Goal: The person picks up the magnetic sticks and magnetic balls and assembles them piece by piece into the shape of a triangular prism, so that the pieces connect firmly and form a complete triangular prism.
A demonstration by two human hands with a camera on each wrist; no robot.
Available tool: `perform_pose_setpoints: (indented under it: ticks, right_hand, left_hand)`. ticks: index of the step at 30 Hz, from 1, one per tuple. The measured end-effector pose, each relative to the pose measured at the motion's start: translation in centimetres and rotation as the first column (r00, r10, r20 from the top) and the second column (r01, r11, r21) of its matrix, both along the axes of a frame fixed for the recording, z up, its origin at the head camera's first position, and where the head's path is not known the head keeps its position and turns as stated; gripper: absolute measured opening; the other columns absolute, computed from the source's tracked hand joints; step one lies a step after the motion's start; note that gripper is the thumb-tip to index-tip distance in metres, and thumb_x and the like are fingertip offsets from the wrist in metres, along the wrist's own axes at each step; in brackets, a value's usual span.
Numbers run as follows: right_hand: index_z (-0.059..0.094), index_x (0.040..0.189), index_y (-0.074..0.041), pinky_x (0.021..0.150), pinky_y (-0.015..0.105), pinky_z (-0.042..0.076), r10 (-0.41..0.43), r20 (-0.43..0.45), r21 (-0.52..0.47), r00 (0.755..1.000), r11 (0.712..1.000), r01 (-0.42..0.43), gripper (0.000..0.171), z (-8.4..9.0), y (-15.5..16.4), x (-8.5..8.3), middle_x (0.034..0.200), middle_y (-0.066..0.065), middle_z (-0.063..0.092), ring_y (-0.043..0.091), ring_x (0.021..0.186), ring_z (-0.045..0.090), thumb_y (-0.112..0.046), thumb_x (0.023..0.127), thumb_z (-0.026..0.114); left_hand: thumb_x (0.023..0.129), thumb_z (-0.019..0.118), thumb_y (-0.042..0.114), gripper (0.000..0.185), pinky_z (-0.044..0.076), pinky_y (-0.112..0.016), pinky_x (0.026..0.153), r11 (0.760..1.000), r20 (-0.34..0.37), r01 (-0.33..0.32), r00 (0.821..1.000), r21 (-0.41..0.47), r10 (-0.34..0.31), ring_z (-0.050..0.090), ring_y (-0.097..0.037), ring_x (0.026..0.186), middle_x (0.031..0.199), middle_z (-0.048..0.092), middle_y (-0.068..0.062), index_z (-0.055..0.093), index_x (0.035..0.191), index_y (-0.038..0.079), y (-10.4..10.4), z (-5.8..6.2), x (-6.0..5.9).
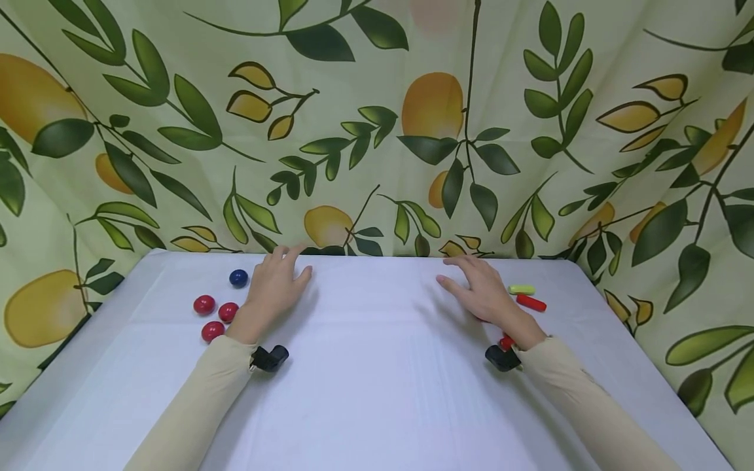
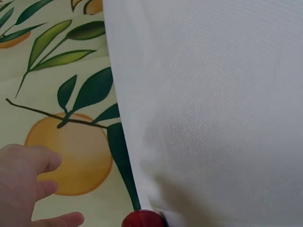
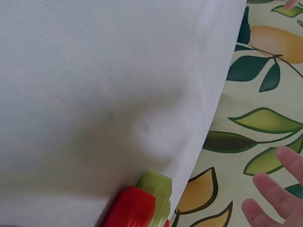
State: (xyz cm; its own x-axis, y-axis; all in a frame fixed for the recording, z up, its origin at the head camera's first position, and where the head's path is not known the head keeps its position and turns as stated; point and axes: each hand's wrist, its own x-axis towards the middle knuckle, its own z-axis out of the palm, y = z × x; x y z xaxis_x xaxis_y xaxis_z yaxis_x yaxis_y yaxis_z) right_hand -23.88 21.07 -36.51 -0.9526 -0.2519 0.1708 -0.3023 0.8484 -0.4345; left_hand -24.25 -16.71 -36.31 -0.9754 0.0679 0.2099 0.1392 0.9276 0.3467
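Observation:
Both hands rest palm-down on a white table [image 1: 377, 366], fingers relaxed and holding nothing. My left hand [image 1: 277, 281] lies near the back left; close to its left are a dark blue ball [image 1: 238, 278] and three red balls [image 1: 204, 304] [image 1: 228, 312] [image 1: 213, 331]. My right hand [image 1: 480, 291] lies at the back right, beside a yellow-green peg [image 1: 521, 289] and a red peg [image 1: 531, 303]. Another red piece [image 1: 506, 341] peeks out by the right wrist. The left wrist view shows fingertips [image 2: 28, 184] and one red ball [image 2: 142, 219]. The right wrist view shows the red peg [image 3: 130, 208] and the green peg [image 3: 156, 187].
A leaf-and-fruit patterned cloth [image 1: 377, 131] hangs behind the table and on both sides. Black wrist cameras [image 1: 269, 358] [image 1: 502, 358] sit under each cream-coloured sleeve. The table's rounded back corners lie close to the balls and pegs.

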Motion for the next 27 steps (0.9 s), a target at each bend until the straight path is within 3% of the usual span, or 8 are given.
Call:
perform_pose_setpoints:
  ticks: [7,11,19,27]
  right_hand:
    - [0.057,0.136,-0.008,0.11,0.065,0.028,-0.005,0.017,-0.015,1.0,1.0,0.005,0.056,0.1,0.7,0.5,0.147,0.019,0.049,0.041,0.135,0.043,-0.05,0.098,0.055]
    - [0.058,0.135,-0.008,0.109,0.065,0.03,-0.007,0.034,-0.03,0.999,1.0,0.008,0.056,0.2,1.4,0.8,0.146,0.019,0.051,0.041,0.133,0.045,-0.048,0.097,0.056]
    - [0.055,0.137,-0.007,0.11,0.066,0.031,-0.025,0.105,-0.064,0.994,0.997,0.032,0.058,0.3,2.6,1.6,0.147,0.02,0.048,0.043,0.138,0.038,-0.048,0.096,0.059]
    - [0.051,0.14,-0.007,0.108,0.068,0.032,-0.046,0.171,-0.092,0.984,0.994,0.062,0.057,0.3,3.4,2.1,0.15,0.021,0.044,0.044,0.14,0.034,-0.04,0.095,0.064]
  left_hand:
    - [0.1,0.053,0.033,0.057,0.032,-0.065,0.109,0.996,0.032,0.017,0.999,0.085,-0.02,0.043,-0.047,0.132,0.147,0.042,-0.025,0.039,0.151,0.013,-1.0,-0.2,0.3]
    - [0.099,0.056,0.031,0.058,0.033,-0.064,0.109,0.99,0.063,0.056,0.996,0.132,-0.064,0.042,-0.046,0.133,0.147,0.042,-0.024,0.039,0.151,0.012,-1.8,-0.3,0.3]
    - [0.098,0.059,0.028,0.056,0.03,-0.062,0.114,0.971,0.112,0.12,0.983,0.205,-0.145,0.037,-0.044,0.138,0.147,0.042,-0.024,0.042,0.148,0.01,-3.2,-0.3,0.3]
    - [0.097,0.061,0.022,0.055,0.03,-0.061,0.114,0.961,0.114,0.114,0.983,0.252,-0.146,0.035,-0.045,0.139,0.149,0.041,-0.026,0.044,0.146,0.006,-3.6,-0.9,0.4]
